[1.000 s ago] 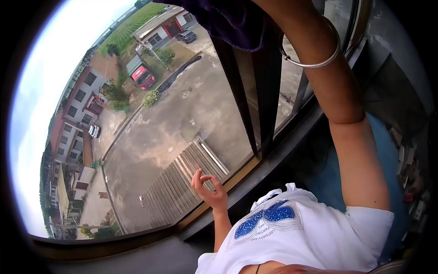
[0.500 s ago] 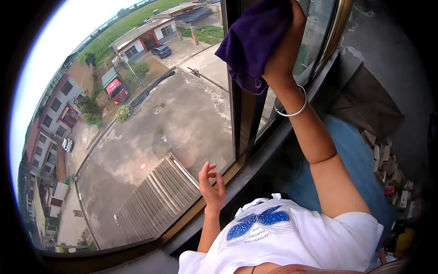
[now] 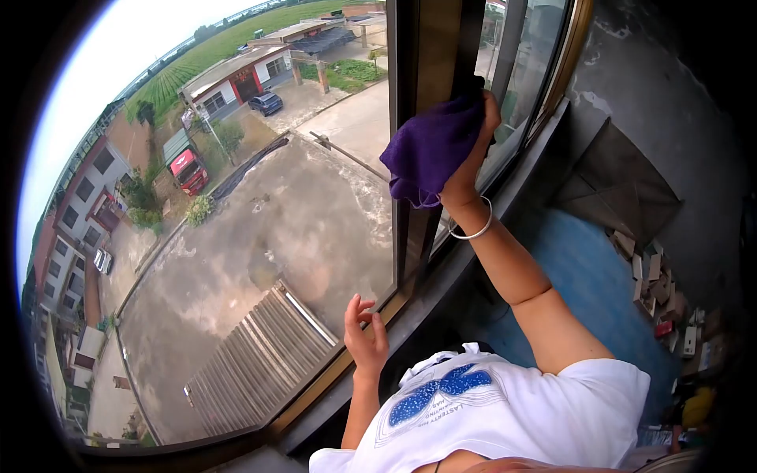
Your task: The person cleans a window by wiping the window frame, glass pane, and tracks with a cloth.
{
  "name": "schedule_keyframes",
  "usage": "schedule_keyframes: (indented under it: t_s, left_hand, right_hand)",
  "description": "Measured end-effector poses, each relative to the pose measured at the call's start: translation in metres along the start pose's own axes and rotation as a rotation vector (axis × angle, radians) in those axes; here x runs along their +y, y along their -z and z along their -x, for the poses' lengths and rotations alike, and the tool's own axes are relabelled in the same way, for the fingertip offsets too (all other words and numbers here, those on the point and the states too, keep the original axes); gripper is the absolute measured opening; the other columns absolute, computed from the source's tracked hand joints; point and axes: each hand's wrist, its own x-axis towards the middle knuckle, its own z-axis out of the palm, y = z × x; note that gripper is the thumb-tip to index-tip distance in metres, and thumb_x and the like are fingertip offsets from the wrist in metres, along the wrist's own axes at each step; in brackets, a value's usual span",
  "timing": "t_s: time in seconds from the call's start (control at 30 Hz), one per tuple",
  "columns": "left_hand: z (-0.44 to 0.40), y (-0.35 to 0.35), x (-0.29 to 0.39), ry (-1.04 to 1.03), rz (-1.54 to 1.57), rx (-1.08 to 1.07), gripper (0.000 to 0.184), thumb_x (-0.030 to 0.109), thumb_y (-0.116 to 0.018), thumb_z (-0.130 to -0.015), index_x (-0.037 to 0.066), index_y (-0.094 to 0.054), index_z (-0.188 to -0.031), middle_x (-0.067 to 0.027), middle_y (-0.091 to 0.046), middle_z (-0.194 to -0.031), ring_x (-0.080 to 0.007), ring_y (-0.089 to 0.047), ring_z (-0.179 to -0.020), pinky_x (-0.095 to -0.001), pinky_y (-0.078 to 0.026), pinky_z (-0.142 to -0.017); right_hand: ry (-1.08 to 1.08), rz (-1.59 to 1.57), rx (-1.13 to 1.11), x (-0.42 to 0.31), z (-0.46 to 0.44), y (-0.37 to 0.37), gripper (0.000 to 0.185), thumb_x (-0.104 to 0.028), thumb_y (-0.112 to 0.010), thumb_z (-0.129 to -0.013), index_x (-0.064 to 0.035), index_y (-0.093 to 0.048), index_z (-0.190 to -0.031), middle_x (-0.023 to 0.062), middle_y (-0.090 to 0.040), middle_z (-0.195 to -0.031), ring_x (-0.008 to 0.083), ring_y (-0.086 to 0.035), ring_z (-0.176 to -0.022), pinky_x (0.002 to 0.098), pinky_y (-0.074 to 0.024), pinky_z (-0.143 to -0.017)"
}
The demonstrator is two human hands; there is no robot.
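Observation:
A purple cloth is bunched in my right hand, whose fingers wrap around it. The cloth lies against the dark upright window frame, and its loose part hangs to the left. A silver bangle circles my right wrist. Lower down, my left hand is raised beside the window glass, with its fingers loosely bent and apart. Nothing is in it. Whether its fingertips touch the glass, I cannot tell.
A gold-edged window sill runs below the glass. Outside lie a concrete yard, a corrugated metal roof and a red truck. Indoors, small boxes are piled on the right, near a dark folded sheet.
My right hand has moved the purple cloth down along the upright frame, and its elbow has come lower. My left hand stays nearly in place. The view has shifted slightly.

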Motion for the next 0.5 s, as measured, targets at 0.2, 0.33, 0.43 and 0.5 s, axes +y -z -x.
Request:
schedule_keyframes:
  t_s: [0.2, 0.33, 0.43, 0.5]
  left_hand:
    - [0.004, -0.001, 0.001, 0.058, 0.016, 0.044, 0.052, -0.005, -0.055, -0.087, 0.003, -0.039, -0.136, -0.0103, -0.061, -0.106, -0.0125, -0.057, -0.076, -0.0262, -0.048, -0.069]
    - [0.008, 0.002, 0.002, 0.109, 0.008, 0.048, 0.052, -0.004, -0.055, -0.087, 0.005, -0.039, -0.136, -0.0097, -0.060, -0.105, -0.0129, -0.057, -0.076, -0.0262, -0.048, -0.069]
    - [0.006, 0.003, -0.007, 0.080, -0.035, 0.035, 0.053, -0.003, -0.055, -0.086, 0.005, -0.039, -0.136, -0.0100, -0.060, -0.106, -0.0138, -0.057, -0.076, -0.0281, -0.047, -0.072]
    - [0.003, 0.004, -0.005, 0.132, -0.015, 0.028, 0.054, -0.003, -0.055, -0.086, 0.005, -0.038, -0.137, -0.0103, -0.060, -0.105, -0.0144, -0.057, -0.076, -0.0287, -0.047, -0.073]
  right_hand:
    - [-0.088, 0.164, -0.166, 0.010, 0.081, 0.024, 0.071, -0.018, -0.075, -0.075, 0.0000, -0.033, -0.130, 0.0117, -0.042, -0.120, 0.0239, -0.044, -0.113, 0.0354, -0.0336, -0.101]
    - [-0.124, 0.030, -0.139, 0.017, 0.082, 0.030, 0.066, -0.020, -0.073, -0.073, 0.0032, -0.040, -0.125, 0.0166, -0.049, -0.106, 0.0309, -0.050, -0.100, 0.0382, -0.0397, -0.092]
    - [0.030, 0.017, -0.091, 0.004, 0.022, 0.016, 0.068, -0.019, -0.074, -0.073, 0.0031, -0.038, -0.125, 0.0168, -0.048, -0.108, 0.0308, -0.050, -0.099, 0.0375, -0.0401, -0.091]
    - [0.135, -0.029, -0.100, -0.015, -0.036, 0.009, 0.076, -0.012, -0.075, -0.075, -0.0016, -0.028, -0.133, 0.0125, -0.044, -0.118, 0.0238, -0.046, -0.110, 0.0343, -0.0357, -0.099]
